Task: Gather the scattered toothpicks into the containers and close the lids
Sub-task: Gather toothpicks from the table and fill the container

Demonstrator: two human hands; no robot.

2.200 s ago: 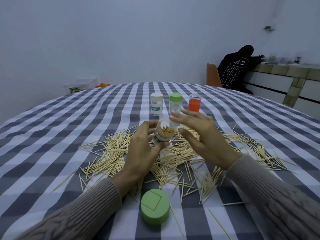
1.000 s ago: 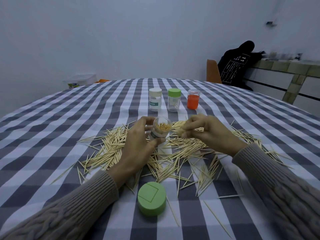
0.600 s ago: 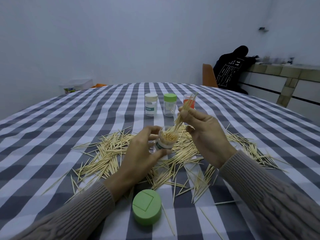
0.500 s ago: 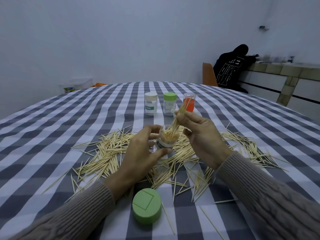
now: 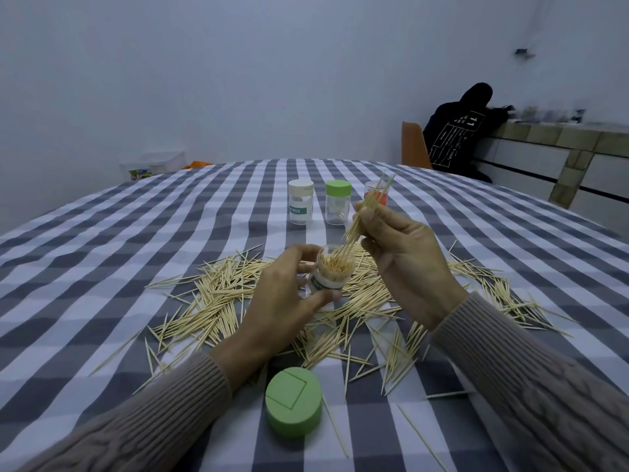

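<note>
Toothpicks (image 5: 369, 207) are bunched in the right hand (image 5: 406, 257), pinched between thumb and fingertips at about mid-length so both ends stay free. The bundle's long axis slants from lower left to upper right, its upper tips pointing toward one o'clock and its lower tips reaching the mouth of the open jar (image 5: 332, 272). That slant looks deliberate: it lines the sticks up with the opening so they can slide in endwise rather than jam across the rim.

The left hand (image 5: 287, 301) wraps the open jar, thumb on the near side and fingers round the far side, holding it raised off the worktop (image 5: 102, 253) and tipped a little toward the camera (the mouth faces the wearer, which shows it already well packed with upright sticks). Holding it this way probably steadies it against the push of the incoming bunch.

Its green lid (image 5: 294, 405) lies flat at six o'clock, just beside the left sleeve, near enough to reach for closing. Most of the loose scatter (image 5: 218, 301) still fans across the cloth from nine to three o'clock around the hands, lying in every direction. At twelve o'clock stand three more containers: a white-capped jar (image 5: 300, 206), a green-capped jar (image 5: 337, 206) and an orange one (image 5: 376, 195), partly hidden behind the raised bunch.
</note>
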